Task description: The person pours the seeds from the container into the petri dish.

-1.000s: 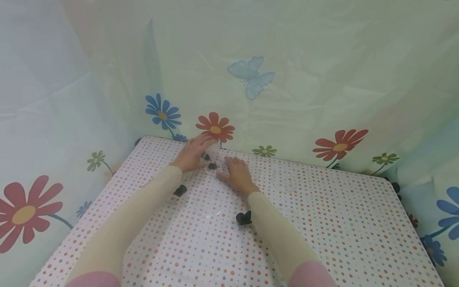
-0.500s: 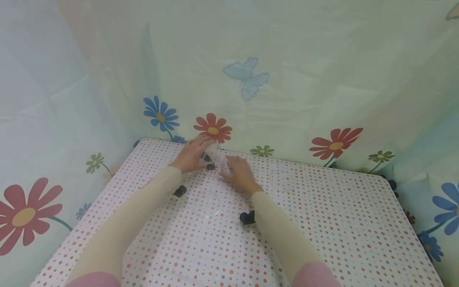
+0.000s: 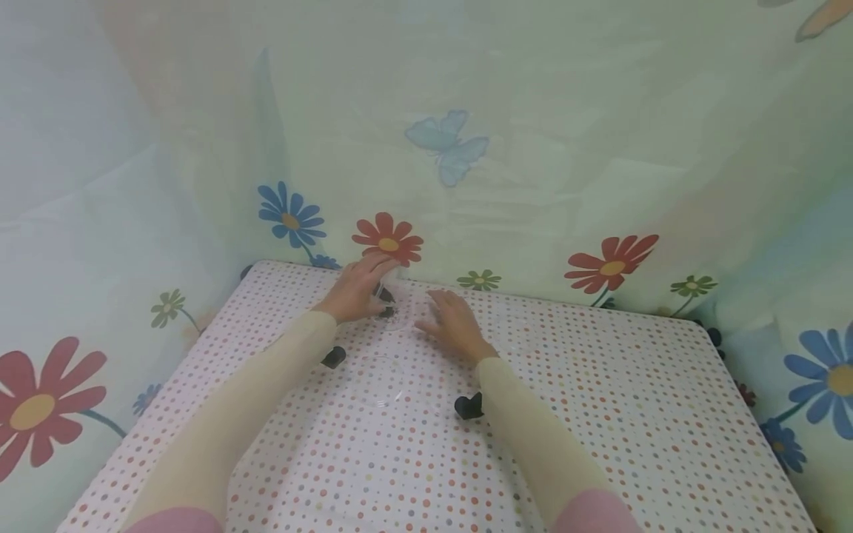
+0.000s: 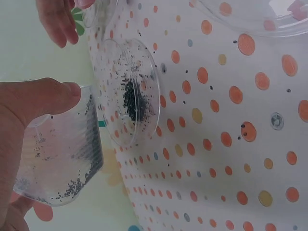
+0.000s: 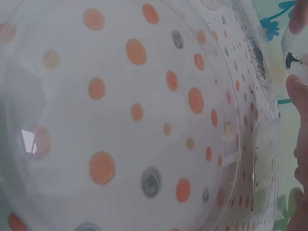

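My left hand (image 3: 356, 287) grips a clear plastic container (image 4: 72, 154) by its sides. Small black grains gather along its lower wall, and it is tilted beside a shallow clear dish (image 4: 149, 86). A heap of black grains (image 4: 132, 98) lies in that dish, with more scattered around its inside. To the right of the dish, my right hand (image 3: 456, 326) hovers with loosely bent fingers and holds nothing. Its fingers (image 4: 55, 24) also show at the top of the left wrist view.
An upturned-looking clear round dish (image 5: 236, 144) fills much of the right wrist view. Another clear dish (image 5: 264, 168) stands beyond it. A few loose grains dot the spotted tablecloth (image 3: 600, 414). A flowered curtain (image 3: 533, 185) hangs right behind the table.
My right hand has drawn slightly to the right, away from the container. The left hand keeps its grip in nearly the same place. The head view has turned a little to the right.
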Motion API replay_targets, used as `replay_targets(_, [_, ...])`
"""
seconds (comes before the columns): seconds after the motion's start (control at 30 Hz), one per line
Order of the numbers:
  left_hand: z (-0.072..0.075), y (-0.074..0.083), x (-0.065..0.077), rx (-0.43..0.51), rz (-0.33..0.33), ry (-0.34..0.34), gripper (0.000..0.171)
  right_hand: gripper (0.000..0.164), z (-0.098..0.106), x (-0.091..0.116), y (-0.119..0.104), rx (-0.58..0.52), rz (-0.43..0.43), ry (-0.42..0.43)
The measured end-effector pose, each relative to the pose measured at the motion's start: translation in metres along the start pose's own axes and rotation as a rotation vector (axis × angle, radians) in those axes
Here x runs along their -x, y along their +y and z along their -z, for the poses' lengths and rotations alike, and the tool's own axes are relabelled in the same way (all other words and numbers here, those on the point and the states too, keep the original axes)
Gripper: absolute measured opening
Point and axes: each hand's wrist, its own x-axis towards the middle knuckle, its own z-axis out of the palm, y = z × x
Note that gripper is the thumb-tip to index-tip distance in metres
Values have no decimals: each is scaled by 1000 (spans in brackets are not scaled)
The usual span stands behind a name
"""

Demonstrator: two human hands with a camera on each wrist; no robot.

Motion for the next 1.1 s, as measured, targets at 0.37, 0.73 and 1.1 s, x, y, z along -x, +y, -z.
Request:
replay_targets(0.37, [-2,7,-4,19,-24,27,86,75,8,9,3,7,-13,23])
replay_targets(0.73, [-4,14,-7,26,-10,-2,84,80,10,17,17,-42,-56,-9])
replay_targets(1.1, [-7,20,-12,33,-16,-14,84,84,14,25,28,-80,-105,-29])
